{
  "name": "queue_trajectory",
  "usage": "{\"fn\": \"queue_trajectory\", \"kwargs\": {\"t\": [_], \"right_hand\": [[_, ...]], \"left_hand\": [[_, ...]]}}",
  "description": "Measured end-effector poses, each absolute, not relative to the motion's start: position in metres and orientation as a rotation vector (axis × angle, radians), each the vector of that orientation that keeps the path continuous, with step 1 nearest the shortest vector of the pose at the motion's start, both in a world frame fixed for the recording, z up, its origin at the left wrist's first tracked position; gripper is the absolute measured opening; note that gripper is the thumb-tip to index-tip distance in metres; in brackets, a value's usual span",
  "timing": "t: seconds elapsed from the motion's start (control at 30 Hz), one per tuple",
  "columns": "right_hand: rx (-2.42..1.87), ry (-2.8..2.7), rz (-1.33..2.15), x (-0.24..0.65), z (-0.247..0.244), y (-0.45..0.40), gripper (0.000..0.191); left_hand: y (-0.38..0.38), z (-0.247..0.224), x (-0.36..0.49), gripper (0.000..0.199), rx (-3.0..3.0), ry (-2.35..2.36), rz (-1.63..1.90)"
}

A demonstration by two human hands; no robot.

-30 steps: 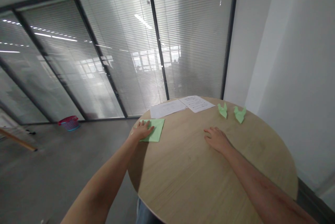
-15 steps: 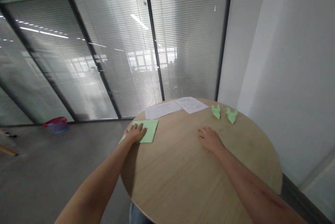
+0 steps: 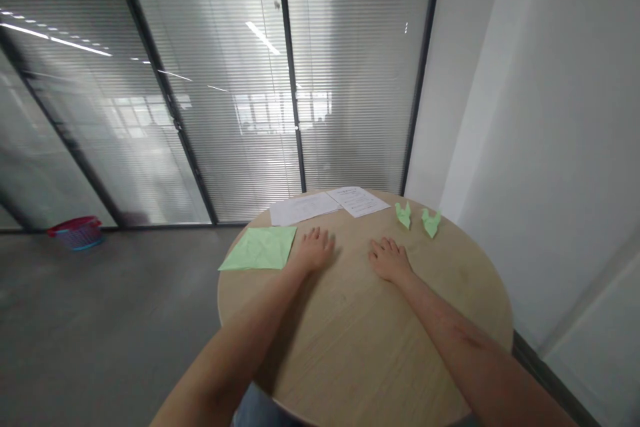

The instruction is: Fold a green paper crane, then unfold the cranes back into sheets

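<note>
My left hand (image 3: 314, 250) is over the wooden tabletop with its fingers spread, holding nothing, just right of a green sheet of paper (image 3: 260, 248). That sheet lies flat and shows crease lines, its left corner reaching the table's edge. Palm down on the wood, my right hand (image 3: 389, 259) has its fingers apart and nothing in them. Beyond it, toward the right rim, stand two folded green paper birds, one origami bird (image 3: 403, 215) on the left and another origami bird (image 3: 431, 222) beside it.
Two white printed sheets lie at the far side of the round table (image 3: 350, 347), the right printed sheet (image 3: 357, 200) meeting the left printed sheet (image 3: 303, 208). A pink and blue basket (image 3: 79, 234) sits on the floor at left. Glass panels and a white wall stand behind.
My left hand has come off the green paper and moved right, toward the middle of the table. My right hand stays at nearly the same spot. The view has turned slightly.
</note>
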State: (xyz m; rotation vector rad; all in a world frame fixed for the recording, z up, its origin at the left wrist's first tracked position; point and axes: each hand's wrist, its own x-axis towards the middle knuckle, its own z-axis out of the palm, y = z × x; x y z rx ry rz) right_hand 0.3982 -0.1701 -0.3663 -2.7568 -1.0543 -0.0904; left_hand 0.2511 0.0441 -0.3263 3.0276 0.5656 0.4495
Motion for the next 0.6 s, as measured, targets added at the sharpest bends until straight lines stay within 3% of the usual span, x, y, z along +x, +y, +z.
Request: {"fn": "queue_trajectory", "kwargs": {"t": [0.33,0.6], "right_hand": [[-2.771,-1.112,-0.048,0.439,-0.371,-0.154,0.059],[-2.719,-0.838,-0.381,0.459,-0.357,-0.146,0.043]], "left_hand": [[0.016,-0.332,0.247,0.042,3.034,0.522,0.375],[0.023,-0.329,0.237,0.037,3.028,0.4,0.366]]}}
